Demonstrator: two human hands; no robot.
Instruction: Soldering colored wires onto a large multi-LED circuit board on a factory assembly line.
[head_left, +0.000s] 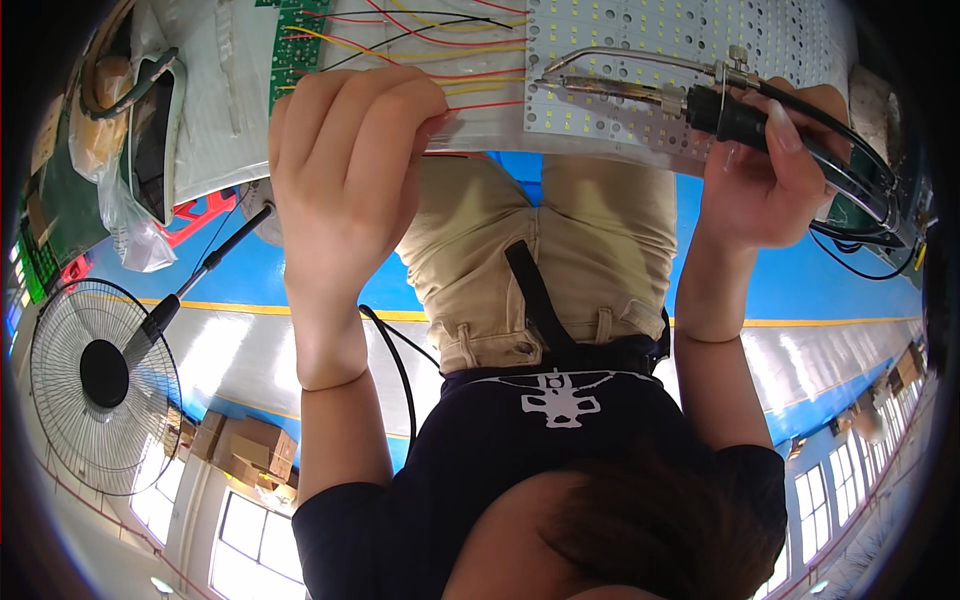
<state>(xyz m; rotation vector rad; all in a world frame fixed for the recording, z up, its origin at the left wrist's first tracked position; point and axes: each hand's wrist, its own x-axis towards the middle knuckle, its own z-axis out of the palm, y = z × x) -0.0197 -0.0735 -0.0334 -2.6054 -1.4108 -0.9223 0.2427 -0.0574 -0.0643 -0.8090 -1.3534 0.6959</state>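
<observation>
In my right hand (765, 165) is a soldering iron (735, 118) with a thin metal solder-feed tube (640, 56) clamped along it. Its tip points left, over the near-left edge of a white LED panel (630, 118) dotted with small yellow chips. My left hand (350, 150) is curled over red and yellow wires (480, 88) between that panel and a green circuit board (290, 60). The fingers are closed, but their tips are hidden, so what they pinch cannot be made out. A red wire runs from the panel's edge toward those fingers.
Left on the bench are a dark-screened phone-like device (152, 140), a plastic bag (140, 225) and a cable loop. A black fan (105, 375) stands at the left. Dark cables (850, 245) hang at the right bench edge. Cardboard boxes (250, 450) are stacked farther off.
</observation>
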